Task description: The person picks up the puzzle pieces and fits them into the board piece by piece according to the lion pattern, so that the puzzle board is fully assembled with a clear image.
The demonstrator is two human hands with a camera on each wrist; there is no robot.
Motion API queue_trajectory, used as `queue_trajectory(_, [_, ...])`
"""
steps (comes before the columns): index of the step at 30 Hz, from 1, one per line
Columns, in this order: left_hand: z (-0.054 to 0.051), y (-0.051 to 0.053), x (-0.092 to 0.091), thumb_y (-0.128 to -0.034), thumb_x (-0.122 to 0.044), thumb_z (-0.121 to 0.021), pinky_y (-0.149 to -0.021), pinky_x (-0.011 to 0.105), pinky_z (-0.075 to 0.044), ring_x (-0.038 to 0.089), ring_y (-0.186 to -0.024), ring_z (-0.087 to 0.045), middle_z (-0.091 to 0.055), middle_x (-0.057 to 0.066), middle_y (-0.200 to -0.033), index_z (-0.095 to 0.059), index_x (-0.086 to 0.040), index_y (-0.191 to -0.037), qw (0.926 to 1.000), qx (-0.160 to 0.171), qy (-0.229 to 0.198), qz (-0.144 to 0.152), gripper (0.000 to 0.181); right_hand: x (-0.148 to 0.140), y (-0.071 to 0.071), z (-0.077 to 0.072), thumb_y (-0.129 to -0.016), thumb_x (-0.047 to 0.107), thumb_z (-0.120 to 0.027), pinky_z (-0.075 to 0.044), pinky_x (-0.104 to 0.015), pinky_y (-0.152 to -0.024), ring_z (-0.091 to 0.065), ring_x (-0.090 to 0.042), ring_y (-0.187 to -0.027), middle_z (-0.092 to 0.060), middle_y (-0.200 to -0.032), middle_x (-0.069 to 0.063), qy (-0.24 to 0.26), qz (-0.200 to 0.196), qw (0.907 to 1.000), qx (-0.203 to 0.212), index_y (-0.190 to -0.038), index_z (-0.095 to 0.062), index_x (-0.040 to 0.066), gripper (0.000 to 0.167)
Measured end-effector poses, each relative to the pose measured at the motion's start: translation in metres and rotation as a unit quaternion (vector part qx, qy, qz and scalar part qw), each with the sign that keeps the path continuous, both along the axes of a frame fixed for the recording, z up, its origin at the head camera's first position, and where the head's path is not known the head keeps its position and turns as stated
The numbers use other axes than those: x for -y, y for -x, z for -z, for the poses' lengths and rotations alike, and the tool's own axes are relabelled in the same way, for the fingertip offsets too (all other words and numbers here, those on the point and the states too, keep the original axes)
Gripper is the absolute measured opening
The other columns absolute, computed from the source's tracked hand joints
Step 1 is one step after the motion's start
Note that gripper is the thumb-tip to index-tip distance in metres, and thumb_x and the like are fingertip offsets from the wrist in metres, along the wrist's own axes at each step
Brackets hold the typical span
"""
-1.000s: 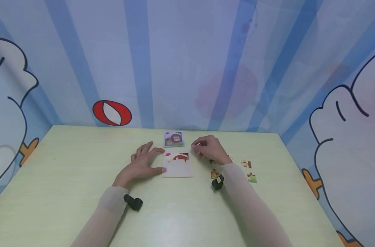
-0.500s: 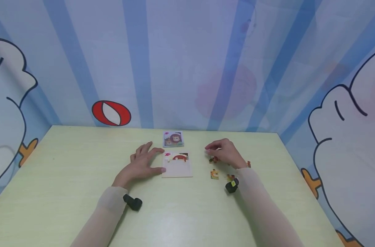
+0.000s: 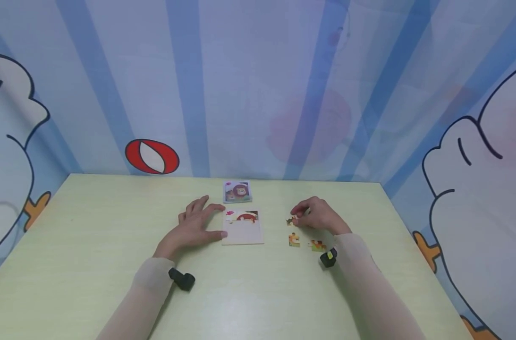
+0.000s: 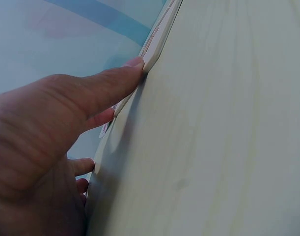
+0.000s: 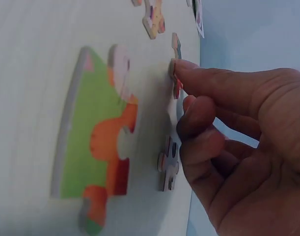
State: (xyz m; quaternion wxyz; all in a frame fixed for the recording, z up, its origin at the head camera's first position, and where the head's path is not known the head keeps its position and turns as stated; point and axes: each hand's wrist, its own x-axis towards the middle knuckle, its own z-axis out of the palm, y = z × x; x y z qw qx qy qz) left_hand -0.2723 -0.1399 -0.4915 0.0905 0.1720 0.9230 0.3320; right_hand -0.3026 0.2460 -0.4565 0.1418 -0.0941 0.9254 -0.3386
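My left hand (image 3: 193, 229) rests beside a small white puzzle board (image 3: 242, 233), thumb and index finger spread and touching its left side. Partial picture pieces fill the board's upper strip; the lower part is bare white. In the left wrist view the thumb (image 4: 113, 83) presses at the board's edge. To the right, my right hand (image 3: 319, 216) pinches a small jigsaw piece (image 3: 290, 221) between thumb and fingers, low at the table. The right wrist view shows the thumb against this piece (image 5: 177, 78); the index fingertip's contact is partly hidden.
Behind the board lies a lion picture (image 3: 237, 192). Loose jigsaw pieces lie nearer me: a yellow-orange one (image 3: 294, 240) and a green-orange one (image 3: 317, 245). Another piece (image 5: 168, 164) lies beneath the right hand. A patterned curtain (image 3: 241, 94) stands behind the table.
My right hand has moved right, away from the board, then down onto a jigsaw piece among the loose ones. The left hand has stayed at the board's left edge.
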Motion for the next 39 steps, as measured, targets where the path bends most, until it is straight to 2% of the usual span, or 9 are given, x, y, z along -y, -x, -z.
queue_trajectory(6, [-0.001, -0.001, 0.0, -0.0923, -0.046, -0.08, -0.122, 0.08, -0.011, 0.052, -0.164, -0.004, -0.01, 0.024, -0.18, -0.051, -0.027, -0.154, 1.0, 0.001, 0.004, 0.0, 0.071, 0.002, -0.002, 0.002, -0.096, 0.018, -0.081, -0.046, -0.033, -0.083, -0.059, -0.019, -0.09, -0.074, -0.106, -0.007, -0.018, -0.004, 0.9998, -0.009, -0.111, -0.079, 0.011, 0.017])
queue_trajectory(11, [0.004, 0.003, 0.001, -0.0911, -0.046, -0.081, -0.123, 0.079, -0.009, 0.051, -0.165, -0.002, -0.009, 0.022, -0.181, -0.05, -0.027, -0.154, 1.0, 0.002, -0.004, -0.002, 0.072, 0.003, -0.001, 0.002, -0.095, 0.017, -0.081, -0.047, -0.033, -0.081, -0.058, -0.021, -0.089, -0.071, -0.105, -0.007, -0.012, 0.003, 0.9998, -0.017, -0.107, -0.072, 0.012, 0.015])
queue_trajectory(16, [0.007, 0.004, 0.002, -0.0914, -0.045, -0.08, -0.123, 0.079, -0.009, 0.049, -0.165, -0.001, -0.008, 0.02, -0.181, -0.05, -0.028, -0.155, 1.0, 0.003, -0.004, -0.004, 0.072, 0.005, -0.002, 0.001, -0.094, 0.015, -0.083, -0.05, -0.031, -0.073, -0.06, -0.019, -0.081, -0.073, -0.099, -0.009, 0.034, 0.013, 0.9992, -0.015, -0.107, -0.073, 0.01, 0.017])
queue_trajectory(23, [0.002, 0.001, 0.0, -0.0911, -0.048, -0.08, -0.121, 0.081, -0.011, 0.053, -0.163, -0.004, -0.01, 0.025, -0.179, -0.05, -0.026, -0.155, 1.0, -0.005, -0.003, 0.002, 0.073, 0.012, -0.006, 0.002, -0.098, 0.019, -0.08, -0.055, -0.033, -0.068, -0.063, -0.02, -0.068, -0.079, -0.101, -0.014, 0.122, 0.026, 0.9918, 0.027, -0.119, -0.076, 0.008, 0.025])
queue_trajectory(30, [0.0, 0.0, 0.0, -0.0915, -0.048, -0.08, -0.12, 0.081, -0.012, 0.053, -0.163, -0.005, -0.01, 0.026, -0.179, -0.05, -0.026, -0.154, 1.0, -0.007, -0.001, 0.004, 0.073, 0.018, -0.009, 0.005, -0.096, 0.025, -0.083, -0.053, -0.033, -0.069, -0.059, -0.021, -0.066, -0.08, -0.095, -0.015, 0.156, 0.021, 0.9873, 0.025, -0.117, -0.079, 0.012, 0.025])
queue_trajectory(39, [0.003, 0.001, 0.0, -0.0911, -0.048, -0.081, -0.121, 0.079, -0.011, 0.052, -0.164, -0.004, -0.011, 0.024, -0.179, -0.051, -0.027, -0.154, 1.0, -0.006, -0.002, 0.002, 0.073, 0.032, -0.012, 0.007, -0.098, 0.019, -0.08, -0.048, -0.032, -0.066, -0.052, -0.022, -0.063, -0.077, -0.09, -0.015, 0.203, 0.028, 0.9784, 0.029, -0.12, -0.08, 0.011, 0.023])
